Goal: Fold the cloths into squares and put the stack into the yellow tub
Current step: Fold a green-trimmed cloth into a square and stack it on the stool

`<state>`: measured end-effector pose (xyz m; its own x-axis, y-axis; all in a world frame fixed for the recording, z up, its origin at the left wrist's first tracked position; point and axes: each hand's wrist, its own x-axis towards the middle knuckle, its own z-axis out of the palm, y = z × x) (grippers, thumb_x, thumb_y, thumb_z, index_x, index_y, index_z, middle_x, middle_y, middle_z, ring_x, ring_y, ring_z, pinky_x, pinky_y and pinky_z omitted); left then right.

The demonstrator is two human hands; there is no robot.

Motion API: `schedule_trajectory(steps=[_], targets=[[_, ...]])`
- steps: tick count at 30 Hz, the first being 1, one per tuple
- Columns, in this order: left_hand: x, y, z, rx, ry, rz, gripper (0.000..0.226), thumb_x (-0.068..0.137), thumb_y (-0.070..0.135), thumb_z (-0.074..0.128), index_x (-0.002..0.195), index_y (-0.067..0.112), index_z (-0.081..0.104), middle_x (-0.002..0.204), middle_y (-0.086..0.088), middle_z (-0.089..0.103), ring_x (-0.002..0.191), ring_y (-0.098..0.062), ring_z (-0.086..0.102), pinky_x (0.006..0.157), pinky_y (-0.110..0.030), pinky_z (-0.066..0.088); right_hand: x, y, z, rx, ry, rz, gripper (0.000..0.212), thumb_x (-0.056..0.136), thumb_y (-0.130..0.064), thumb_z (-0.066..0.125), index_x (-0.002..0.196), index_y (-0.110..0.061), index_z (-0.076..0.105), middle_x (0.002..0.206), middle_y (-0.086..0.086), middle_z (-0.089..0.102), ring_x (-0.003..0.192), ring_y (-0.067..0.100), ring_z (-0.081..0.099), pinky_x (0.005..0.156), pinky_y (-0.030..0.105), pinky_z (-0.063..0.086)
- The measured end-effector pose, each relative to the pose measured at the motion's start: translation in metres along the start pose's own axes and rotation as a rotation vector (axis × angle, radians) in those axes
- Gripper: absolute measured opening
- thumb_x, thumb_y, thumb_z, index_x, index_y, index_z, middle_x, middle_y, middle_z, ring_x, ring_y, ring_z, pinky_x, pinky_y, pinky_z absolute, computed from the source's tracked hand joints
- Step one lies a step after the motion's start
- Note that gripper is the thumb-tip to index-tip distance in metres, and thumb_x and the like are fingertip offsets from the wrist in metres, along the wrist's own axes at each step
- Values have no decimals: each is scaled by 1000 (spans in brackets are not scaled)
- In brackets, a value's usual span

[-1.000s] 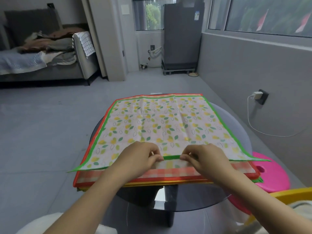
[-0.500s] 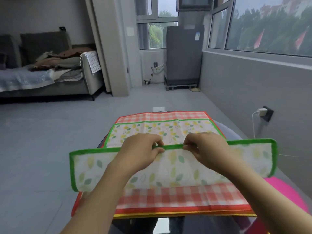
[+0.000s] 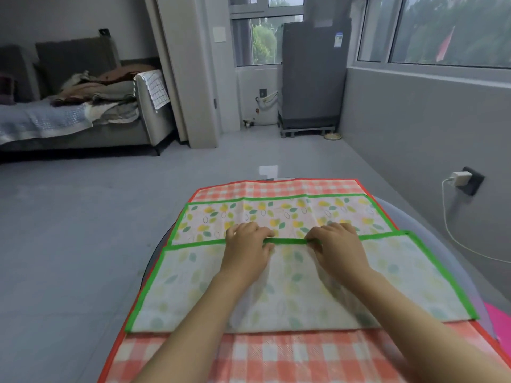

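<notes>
A: Where is the green-bordered leaf-print cloth (image 3: 290,283) lying?

B: It is lying on the red checked cloth (image 3: 276,186) on the round table (image 3: 409,217), its near half turned over so the green edge is crossing the middle.

A: And the hands?

B: The left hand (image 3: 246,250) and right hand (image 3: 338,248) are each pinching that folded green edge, side by side, fingers curled over it.
</notes>
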<state>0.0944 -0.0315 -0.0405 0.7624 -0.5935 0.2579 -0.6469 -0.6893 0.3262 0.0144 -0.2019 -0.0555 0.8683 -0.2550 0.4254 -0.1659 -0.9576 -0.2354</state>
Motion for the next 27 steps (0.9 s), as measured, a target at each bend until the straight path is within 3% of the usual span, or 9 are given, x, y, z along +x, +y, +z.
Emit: schedule_trajectory(steps=[3, 7, 9, 11, 13, 15, 18, 23, 27], targets=[[-1, 5, 12, 15, -10, 1, 34, 98, 35, 42, 130, 26, 52, 124, 6, 49, 121, -14, 40, 109, -29, 16, -6, 9, 8, 5, -4, 18, 15, 87, -20, 60, 98, -19, 70, 94, -3, 71, 93, 24, 60, 83, 34, 36], [-23, 26, 21, -6, -88, 14, 52, 92, 39, 21, 125, 19, 56, 136, -1, 45, 129, -20, 37, 109, -31, 20, -9, 16, 18, 5, 7, -3, 13, 79, -14, 71, 91, -18, 73, 85, -1, 73, 80, 26, 65, 73, 35, 45], [-34, 34, 28, 21, -224, -5, 53, 95, 39, 21, 143, 23, 38, 156, -4, 21, 145, -19, 11, 117, -35, 4, -10, 13, 19, -18, 15, -10, 14, 75, -13, 74, 87, -19, 74, 82, -2, 73, 76, 25, 66, 72, 33, 46], [-40, 35, 36, 61, -298, -21, 55, 99, 40, 22, 151, 27, 13, 160, -2, -4, 146, -17, -13, 118, -40, -11, -12, 8, 18, -72, 39, -20, 17, 77, -18, 71, 94, -21, 74, 92, -2, 73, 86, 24, 67, 80, 35, 48], [-43, 33, 41, 94, -312, -23, 56, 99, 43, 17, 151, 29, 2, 159, 0, -13, 144, -15, -20, 116, -40, -16, -20, -4, 14, -42, -36, 18, 33, 89, -29, 49, 117, -22, 65, 122, 0, 64, 116, 24, 57, 99, 36, 40], [-43, 32, 42, 117, -317, -20, 57, 98, 46, 10, 151, 31, -3, 158, 2, -16, 144, -14, -22, 115, -39, -18, -33, -12, 11, 45, -223, 75, 59, 92, -46, 14, 142, -24, 38, 150, -2, 34, 142, 18, 24, 115, 32, 16], [-43, 32, 43, 151, -316, -18, 56, 99, 46, 12, 151, 32, -5, 158, 3, -17, 143, -12, -22, 116, -40, -16, -49, 0, 10, -12, -362, 96, 86, 71, -60, -15, 149, -33, 8, 158, -8, 2, 145, 10, -5, 116, 30, -6], [-44, 30, 42, 145, -318, -16, 55, 100, 45, 13, 150, 32, -6, 157, 3, -19, 143, -12, -22, 117, -40, -15, -56, 50, -12, -104, -411, 246, 58, 94, -57, 8, 148, -38, 1, 158, -9, -4, 145, 11, -8, 118, 33, -5], [-45, 31, 42, 144, -324, -15, 55, 100, 45, 12, 150, 33, -8, 157, 3, -20, 143, -12, -23, 117, -39, -15, -64, 75, -26, -142, -414, 331, 56, 96, -52, 12, 149, -34, 2, 158, -6, -4, 145, 12, -7, 118, 31, -5]])
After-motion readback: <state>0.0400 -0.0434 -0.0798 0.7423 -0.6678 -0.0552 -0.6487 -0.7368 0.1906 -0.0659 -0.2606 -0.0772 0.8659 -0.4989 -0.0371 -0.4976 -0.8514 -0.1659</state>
